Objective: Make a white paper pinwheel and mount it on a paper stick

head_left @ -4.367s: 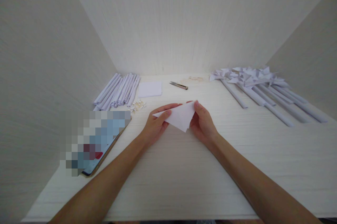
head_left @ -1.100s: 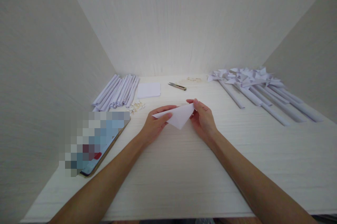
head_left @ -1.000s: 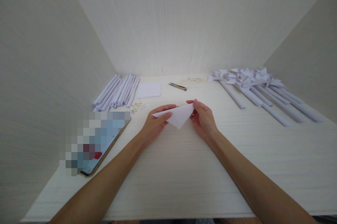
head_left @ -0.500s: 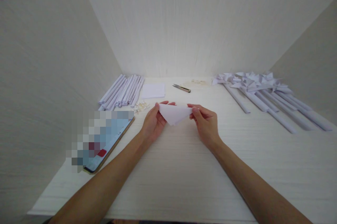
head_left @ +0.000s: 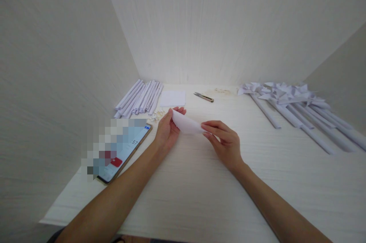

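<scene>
A folded piece of white paper (head_left: 187, 123) is held above the table between my two hands. My left hand (head_left: 168, 128) grips its left end, thumb on top and fingers behind. At the paper's right tip, my right hand (head_left: 224, 140) pinches it between thumb and fingers. The paper slants down to the right, and its exact fold is blurred. Just beyond my left hand lie small pale paper scraps (head_left: 157, 115). A stack of square white paper sheets (head_left: 172, 98) rests farther back.
Thread snips (head_left: 204, 97) lie at the back middle. Rolled paper sticks (head_left: 141, 98) are heaped at the back left, above a phone (head_left: 122, 155). Paper pinwheels on rolled sticks (head_left: 288, 98) spread over the right side. Walls enclose the back and sides.
The paper has turned from a level triangle to a narrower, slanted shape as my right hand lowered its end and shifted its grip. The whole view has shifted slightly.
</scene>
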### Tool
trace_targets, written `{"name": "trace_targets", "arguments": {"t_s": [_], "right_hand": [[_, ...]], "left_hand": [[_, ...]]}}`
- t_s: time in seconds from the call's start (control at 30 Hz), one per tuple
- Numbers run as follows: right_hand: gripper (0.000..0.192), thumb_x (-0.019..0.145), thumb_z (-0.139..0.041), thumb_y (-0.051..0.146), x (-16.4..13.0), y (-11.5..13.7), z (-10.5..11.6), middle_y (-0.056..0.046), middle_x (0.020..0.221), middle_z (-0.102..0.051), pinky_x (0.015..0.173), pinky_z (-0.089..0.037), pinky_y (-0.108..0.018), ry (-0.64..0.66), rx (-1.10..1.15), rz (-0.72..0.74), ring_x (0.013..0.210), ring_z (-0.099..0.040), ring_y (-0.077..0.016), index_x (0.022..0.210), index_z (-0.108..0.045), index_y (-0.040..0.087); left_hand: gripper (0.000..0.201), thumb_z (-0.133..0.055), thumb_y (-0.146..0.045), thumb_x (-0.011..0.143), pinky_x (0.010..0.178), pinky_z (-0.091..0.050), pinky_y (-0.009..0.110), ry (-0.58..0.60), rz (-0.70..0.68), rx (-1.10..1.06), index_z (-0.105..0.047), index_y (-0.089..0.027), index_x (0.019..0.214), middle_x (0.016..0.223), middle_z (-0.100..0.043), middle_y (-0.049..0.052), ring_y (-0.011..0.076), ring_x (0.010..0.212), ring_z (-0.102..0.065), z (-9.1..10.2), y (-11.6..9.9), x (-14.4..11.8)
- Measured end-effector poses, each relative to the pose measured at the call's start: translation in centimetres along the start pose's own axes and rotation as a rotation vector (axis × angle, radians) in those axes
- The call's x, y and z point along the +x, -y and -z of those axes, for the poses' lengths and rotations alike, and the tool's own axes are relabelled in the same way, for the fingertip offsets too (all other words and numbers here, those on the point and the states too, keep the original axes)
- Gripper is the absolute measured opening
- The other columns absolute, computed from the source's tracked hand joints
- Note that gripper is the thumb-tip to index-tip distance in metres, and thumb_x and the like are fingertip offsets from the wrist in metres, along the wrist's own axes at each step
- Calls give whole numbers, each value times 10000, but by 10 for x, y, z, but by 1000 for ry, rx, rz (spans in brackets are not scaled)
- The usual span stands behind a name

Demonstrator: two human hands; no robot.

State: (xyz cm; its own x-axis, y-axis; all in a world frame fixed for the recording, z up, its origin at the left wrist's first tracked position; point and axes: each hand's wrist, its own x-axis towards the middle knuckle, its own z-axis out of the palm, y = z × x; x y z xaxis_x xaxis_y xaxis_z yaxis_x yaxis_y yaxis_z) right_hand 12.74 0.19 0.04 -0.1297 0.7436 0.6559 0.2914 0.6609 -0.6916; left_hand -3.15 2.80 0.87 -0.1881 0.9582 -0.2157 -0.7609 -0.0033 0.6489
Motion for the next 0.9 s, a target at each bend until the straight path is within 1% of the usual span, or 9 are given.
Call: {"name": "trace_targets", "arguments": {"t_s": [0.17,0.33,0.47,0.57,0.77,0.9], "right_hand": [[212,752,-596,191,-1,-1,0,-39,886,-674,628,-523,-285,7,-54,47,793,-622,-157,903,-693,305],[247,751,-597,161,-3,-2,-1,-44,919,-665,643,-535,-284,6,-81,118,803,-622,-153,927,-685,309],[283,749,-595,129,-6,-3,-2,-52,962,-656,602,-541,-262,20,-103,216,742,-623,-131,952,-677,307],[287,756,-584,123,-7,-2,-1,-54,971,-655,568,-540,-253,48,-149,256,700,-614,-119,954,-675,309],[323,750,-575,86,-7,-2,1,-61,969,-655,585,-544,-269,48,-183,339,710,-603,-125,970,-668,304],[320,759,-566,92,-8,-2,2,-60,972,-657,587,-546,-277,74,-208,345,713,-603,-127,974,-663,308]], "left_hand": [[162,-465,-145,823,898,-444,252,5,-14,-8,-617,-125,769,765,-676,33,97,785,-641,3,-3,4],[144,-482,-155,814,872,-455,246,15,9,-11,-624,-136,795,785,-680,28,101,807,-640,5,-4,6],[127,-500,-167,809,827,-470,235,4,23,-27,-625,-147,798,791,-683,20,99,802,-641,7,-4,7],[122,-506,-159,804,818,-468,230,0,26,-39,-626,-149,788,802,-684,21,102,825,-639,7,-5,8],[131,-501,-164,803,836,-459,237,35,41,-30,-632,-160,806,853,-682,26,110,888,-625,7,-7,7],[133,-501,-174,800,864,-447,248,40,30,-9,-631,-161,822,906,-677,37,122,959,-605,8,-7,8]]}}
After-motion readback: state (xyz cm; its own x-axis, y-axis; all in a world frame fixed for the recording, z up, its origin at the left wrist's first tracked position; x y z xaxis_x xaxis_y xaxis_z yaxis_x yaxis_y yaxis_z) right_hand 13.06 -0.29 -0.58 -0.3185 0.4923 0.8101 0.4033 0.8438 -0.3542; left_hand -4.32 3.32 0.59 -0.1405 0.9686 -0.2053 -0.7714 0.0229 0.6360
